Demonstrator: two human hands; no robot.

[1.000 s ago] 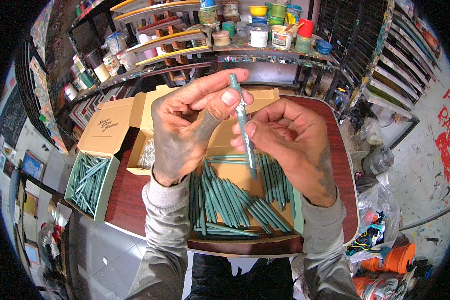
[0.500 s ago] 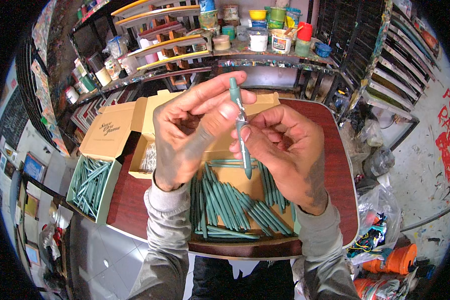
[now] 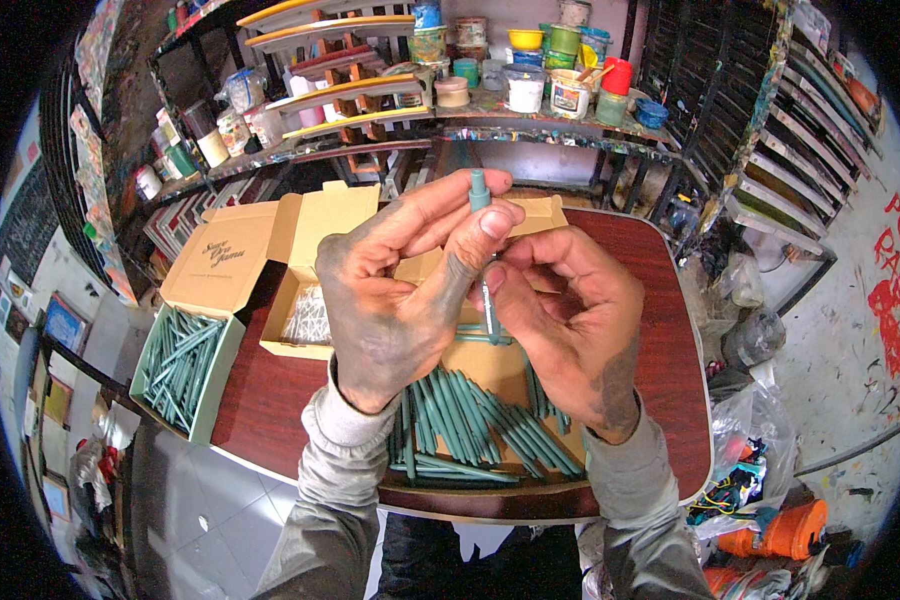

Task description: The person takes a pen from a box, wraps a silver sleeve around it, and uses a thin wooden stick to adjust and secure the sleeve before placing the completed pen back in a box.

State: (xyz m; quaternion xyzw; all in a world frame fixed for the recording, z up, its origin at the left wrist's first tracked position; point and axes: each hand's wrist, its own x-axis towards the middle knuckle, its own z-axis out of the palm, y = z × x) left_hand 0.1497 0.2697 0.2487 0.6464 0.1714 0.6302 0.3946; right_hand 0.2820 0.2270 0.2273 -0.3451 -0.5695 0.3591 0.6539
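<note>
Left hand (image 3: 395, 300) and right hand (image 3: 570, 330) both pinch one green pen (image 3: 482, 250) above the table (image 3: 660, 330); smudged, slippery fingers risk dropping it.

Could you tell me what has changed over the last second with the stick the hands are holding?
The left hand has slid up the green stick, its thumb and forefinger now pinching just under the top end. The right hand keeps hold of the lower part. The pile of sticks and the boxes have not moved.
</note>
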